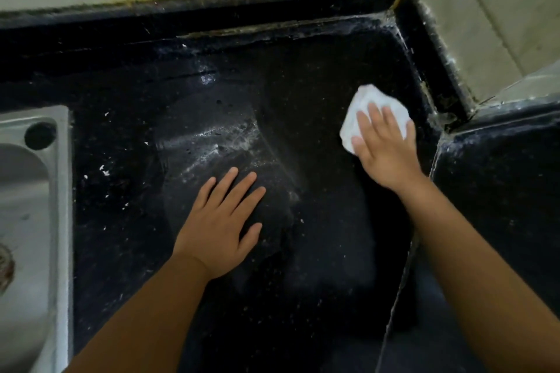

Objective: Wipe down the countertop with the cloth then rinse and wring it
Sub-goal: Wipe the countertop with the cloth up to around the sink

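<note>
Crumpled white cloth (368, 109) is pressed flat-fingered by right hand (386, 150) at far right of wet black stone countertop (303, 251); left hand (221, 221) is spread flat, empty, seemingly bracing.

head view | looks steeply down, close over countertop (303, 251) | one view only

Both my bare forearms reach forward. My left hand (222, 224) lies flat, palm down, fingers straight and slightly spread. My right hand (385, 150) stretches farther out, palm down, fingers extended and close together, pressing downward, wrist angled inward.
</note>
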Tool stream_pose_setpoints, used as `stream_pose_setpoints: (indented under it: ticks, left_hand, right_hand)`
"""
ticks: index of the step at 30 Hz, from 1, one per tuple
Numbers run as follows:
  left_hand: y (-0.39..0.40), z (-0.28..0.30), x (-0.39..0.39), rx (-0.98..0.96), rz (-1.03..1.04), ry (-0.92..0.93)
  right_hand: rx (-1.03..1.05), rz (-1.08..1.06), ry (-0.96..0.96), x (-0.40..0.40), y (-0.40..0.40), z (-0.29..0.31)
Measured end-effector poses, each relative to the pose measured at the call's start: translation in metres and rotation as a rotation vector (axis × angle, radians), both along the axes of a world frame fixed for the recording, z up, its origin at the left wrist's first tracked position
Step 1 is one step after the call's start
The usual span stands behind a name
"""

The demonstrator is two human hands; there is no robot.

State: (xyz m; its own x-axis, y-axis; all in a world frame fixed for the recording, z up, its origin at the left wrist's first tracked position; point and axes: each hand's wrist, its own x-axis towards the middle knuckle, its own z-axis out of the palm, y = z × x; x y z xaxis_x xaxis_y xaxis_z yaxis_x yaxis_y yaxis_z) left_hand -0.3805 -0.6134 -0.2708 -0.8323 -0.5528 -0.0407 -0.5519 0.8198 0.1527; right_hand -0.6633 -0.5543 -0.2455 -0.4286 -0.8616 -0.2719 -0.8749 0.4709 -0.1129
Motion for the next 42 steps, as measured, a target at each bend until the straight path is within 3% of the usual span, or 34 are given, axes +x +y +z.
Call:
stream_pose_setpoints:
  ticks: [2, 6, 10, 15, 18, 23, 26, 29, 32, 36, 42]
  left_hand:
    - [0.000, -0.001, -0.001, -0.022, -0.008, 0.009]
    - [0.001, -0.001, -0.003, -0.047, 0.006, 0.023]
    - [0.001, -0.002, -0.002, -0.056, -0.005, 0.037]
    - [0.000, 0.000, -0.002, -0.064, -0.002, 0.030]
    - [0.001, 0.002, -0.002, -0.062, -0.009, 0.052]
    - [0.002, 0.005, -0.004, -0.061, -0.009, 0.048]
    - [0.003, 0.007, -0.004, -0.055, -0.002, 0.029]
    - [0.005, 0.008, -0.004, -0.029, 0.007, 0.021]
    - [0.005, 0.008, -0.004, -0.035, 0.021, 0.013]
    - [0.004, 0.006, -0.004, -0.074, 0.010, 0.023]
    - [0.002, 0.002, -0.003, -0.082, -0.001, 0.024]
  right_hand:
    - [0.036, -0.076, -0.017, 0.013, -0.038, 0.002]
    - [0.061, 0.021, -0.021, 0.059, -0.049, 0.001]
    - [-0.092, 0.261, 0.115, 0.111, 0.021, -0.008]
    - [-0.034, 0.416, 0.017, 0.116, 0.138, -0.009]
    - [0.075, 0.303, 0.043, 0.085, 0.148, -0.002]
    - [0.026, -0.095, -0.016, 0.078, 0.063, 0.004]
    - [-0.056, -0.047, 0.032, 0.112, 0.037, 0.001]
    - [-0.073, 0.071, 0.059, 0.124, 0.074, -0.010]
    - [-0.058, -0.088, 0.056, 0.094, 0.115, -0.005]
    - [0.005, -0.374, -0.024, 0.037, 0.099, 0.004]
    - [0.048, -0.413, -0.026, 0.009, 0.009, 0.006]
